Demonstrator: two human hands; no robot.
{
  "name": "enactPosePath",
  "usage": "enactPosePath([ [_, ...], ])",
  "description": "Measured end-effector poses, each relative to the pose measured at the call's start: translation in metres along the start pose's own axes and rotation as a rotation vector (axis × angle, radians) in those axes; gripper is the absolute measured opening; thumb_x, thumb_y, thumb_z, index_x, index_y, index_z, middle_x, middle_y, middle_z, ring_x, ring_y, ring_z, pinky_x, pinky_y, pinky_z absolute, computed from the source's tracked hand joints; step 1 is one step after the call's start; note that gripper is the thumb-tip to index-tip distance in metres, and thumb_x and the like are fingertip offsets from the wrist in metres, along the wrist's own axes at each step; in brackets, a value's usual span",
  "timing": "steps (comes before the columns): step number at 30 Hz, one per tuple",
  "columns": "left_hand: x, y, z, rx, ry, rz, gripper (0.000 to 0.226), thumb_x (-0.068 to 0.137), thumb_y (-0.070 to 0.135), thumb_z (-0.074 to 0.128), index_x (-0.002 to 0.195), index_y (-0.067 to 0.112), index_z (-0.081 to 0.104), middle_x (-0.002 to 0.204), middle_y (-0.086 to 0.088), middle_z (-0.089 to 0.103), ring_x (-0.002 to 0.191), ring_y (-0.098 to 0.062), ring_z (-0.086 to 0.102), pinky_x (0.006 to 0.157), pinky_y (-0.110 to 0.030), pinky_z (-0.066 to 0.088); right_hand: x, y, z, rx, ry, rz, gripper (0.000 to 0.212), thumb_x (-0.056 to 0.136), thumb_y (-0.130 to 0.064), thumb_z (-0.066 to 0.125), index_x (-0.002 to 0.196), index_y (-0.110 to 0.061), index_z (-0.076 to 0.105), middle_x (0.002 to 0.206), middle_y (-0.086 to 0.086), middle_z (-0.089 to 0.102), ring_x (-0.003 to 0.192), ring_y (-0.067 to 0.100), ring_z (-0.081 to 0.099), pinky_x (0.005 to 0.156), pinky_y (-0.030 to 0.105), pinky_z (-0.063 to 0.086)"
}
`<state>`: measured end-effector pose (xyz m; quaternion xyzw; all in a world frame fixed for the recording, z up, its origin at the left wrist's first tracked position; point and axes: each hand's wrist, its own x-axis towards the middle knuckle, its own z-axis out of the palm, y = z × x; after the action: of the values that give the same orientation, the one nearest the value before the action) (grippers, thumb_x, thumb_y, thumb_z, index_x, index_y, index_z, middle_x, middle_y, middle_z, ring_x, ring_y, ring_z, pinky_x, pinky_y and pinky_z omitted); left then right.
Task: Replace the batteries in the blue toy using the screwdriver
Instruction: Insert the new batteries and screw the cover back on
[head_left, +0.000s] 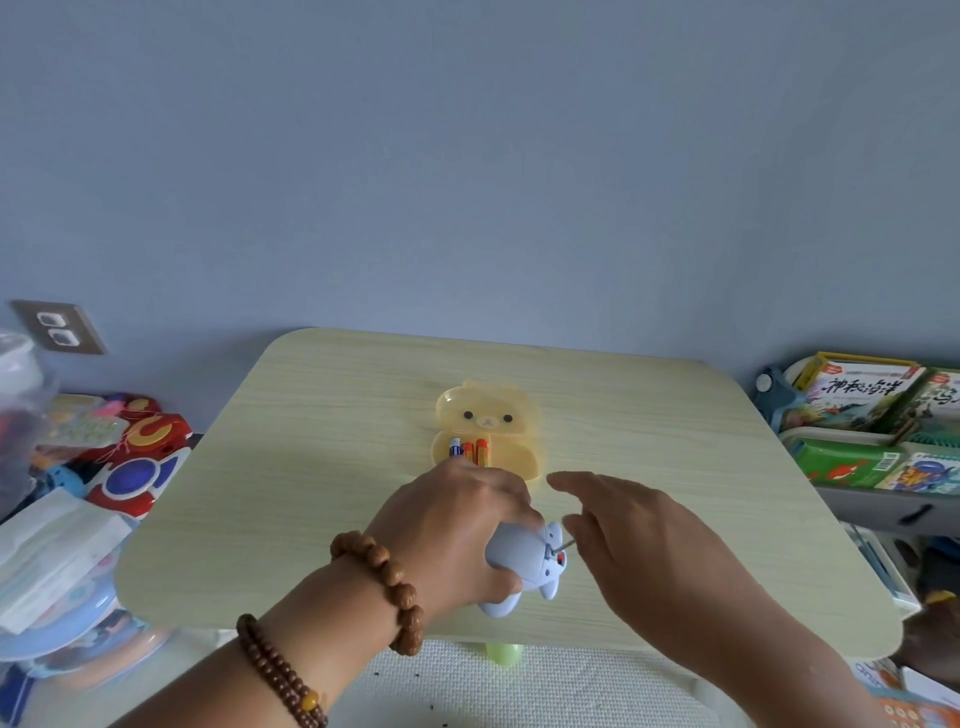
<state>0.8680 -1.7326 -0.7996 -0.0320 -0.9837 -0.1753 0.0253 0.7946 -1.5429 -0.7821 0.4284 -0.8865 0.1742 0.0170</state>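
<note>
- Far left, on the wall: grey socket plate (58, 327) with two outlets, low down.
- Left of the table: heap of toys (137, 457), red-and-blue plastic on top. White flat packs (52, 551) lie on a pale blue round thing below them.
- Blue-grey wall (467, 156), plain, fills the upper half of the view.
- Table (291, 467): light wood grain, rounded corners, far edge close to the wall. Green leg (501, 656) shows under the near edge.
- White textured mat (519, 691) on the floor under the table.
- Left wrist: two brown bead bracelets (387, 584), one with big beads, one thin.
- Left hand (457, 525): fingers curled round the blue toy (522, 564), gripping it tight.
- Blue toy sits near the table's near edge, centre, underside turned toward the right hand, small legs sticking out.
- Yellow bear-shaped case (491, 428), lid open, on the table centre just beyond the left hand; batteries (475, 451) lie inside, orange and blue ends.
- Screwdriver (565, 545): only the thin metal shaft shows, tip at the toy's underside, handle hidden.
- Right hand (641, 545): lower fingers pinch the screwdriver, forefinger stretched out above.
- Far right: storage bins with picture books (857, 395) standing up, green book (841, 462) below.
</note>
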Motion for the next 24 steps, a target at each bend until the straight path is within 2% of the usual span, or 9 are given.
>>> enactPosePath([
  [3,0.0004,-0.0005,-0.0003,0.003,-0.002,-0.001,0.049,0.077,0.044,0.068,0.125,0.047,0.059,0.130,0.026,0.052,0.119,-0.005,0.041,0.093,-0.031,0.049,0.0013,-0.0004,0.0010,-0.009,-0.071,-0.050,0.053,0.094,-0.023,0.057,0.142,-0.039,0.044,0.093,-0.023,0.042,0.081,0.000,0.043,0.068,0.021,0.047],
  [5,0.0005,-0.0004,0.0002,0.005,0.005,0.000,0.050,0.077,0.045,0.068,0.126,0.047,0.059,0.130,0.027,0.052,0.119,-0.004,0.042,0.092,-0.032,0.049,0.0002,-0.0016,0.0011,-0.029,-0.068,-0.046,0.056,0.093,-0.034,0.058,0.145,-0.042,0.039,0.099,-0.022,0.045,0.081,-0.001,0.044,0.067,0.022,0.049],
  [7,0.0001,-0.0009,0.0009,-0.003,0.015,-0.002,0.050,0.077,0.044,0.069,0.126,0.046,0.059,0.129,0.027,0.053,0.119,-0.004,0.042,0.092,-0.031,0.050,-0.0003,-0.0004,0.0024,-0.049,-0.013,-0.030,0.050,0.094,-0.050,0.048,0.143,-0.042,0.040,0.101,-0.019,0.053,0.082,0.002,0.052,0.065,0.025,0.050],
  [8,-0.0003,-0.0014,0.0011,-0.008,0.019,-0.002,0.049,0.077,0.044,0.069,0.125,0.046,0.059,0.129,0.027,0.053,0.119,-0.003,0.042,0.092,-0.031,0.050,0.0000,0.0000,0.0032,-0.054,0.009,-0.022,0.046,0.096,-0.051,0.043,0.141,-0.041,0.043,0.100,-0.017,0.057,0.082,0.006,0.058,0.064,0.028,0.051],
  [11,-0.0010,-0.0024,0.0011,-0.016,0.025,0.009,0.048,0.076,0.044,0.069,0.123,0.047,0.060,0.127,0.027,0.053,0.118,-0.003,0.041,0.091,-0.031,0.050,0.0024,-0.0005,0.0043,-0.003,-0.002,-0.005,0.039,0.100,-0.033,0.046,0.138,-0.040,0.048,0.094,-0.020,0.057,0.078,0.008,0.058,0.066,0.030,0.051],
  [15,-0.0004,-0.0015,0.0022,-0.005,0.033,0.018,0.045,0.074,0.044,0.067,0.119,0.049,0.060,0.120,0.027,0.055,0.112,-0.003,0.044,0.082,-0.030,0.052,0.0046,0.0027,0.0015,0.057,-0.102,-0.041,0.065,0.095,-0.021,0.056,0.150,-0.040,0.028,0.094,-0.025,0.043,0.081,0.002,0.051,0.071,0.024,0.050],
  [18,-0.0002,-0.0017,0.0022,-0.009,0.037,0.014,0.046,0.075,0.044,0.067,0.120,0.048,0.060,0.122,0.028,0.055,0.113,-0.002,0.043,0.085,-0.029,0.051,0.0051,0.0001,-0.0009,0.034,-0.081,-0.023,0.066,0.098,-0.037,0.053,0.152,-0.044,0.015,0.106,-0.024,0.046,0.086,0.002,0.049,0.075,0.022,0.049],
  [21,-0.0010,-0.0021,0.0011,-0.022,0.040,0.010,0.046,0.076,0.045,0.068,0.121,0.047,0.060,0.123,0.028,0.055,0.114,-0.001,0.042,0.088,-0.029,0.050,0.0079,-0.0035,-0.0017,-0.004,-0.063,0.014,0.048,0.101,-0.048,0.042,0.147,-0.043,0.030,0.116,-0.020,0.060,0.091,0.004,0.056,0.078,0.026,0.049],
  [24,-0.0013,-0.0019,0.0008,-0.020,0.042,0.016,0.046,0.074,0.044,0.068,0.120,0.047,0.061,0.120,0.025,0.056,0.111,-0.003,0.045,0.085,-0.031,0.052,0.0088,-0.0023,0.0021,0.040,-0.069,0.039,0.040,0.099,-0.031,0.052,0.137,-0.042,0.048,0.091,-0.023,0.061,0.080,0.006,0.059,0.070,0.026,0.051],
])
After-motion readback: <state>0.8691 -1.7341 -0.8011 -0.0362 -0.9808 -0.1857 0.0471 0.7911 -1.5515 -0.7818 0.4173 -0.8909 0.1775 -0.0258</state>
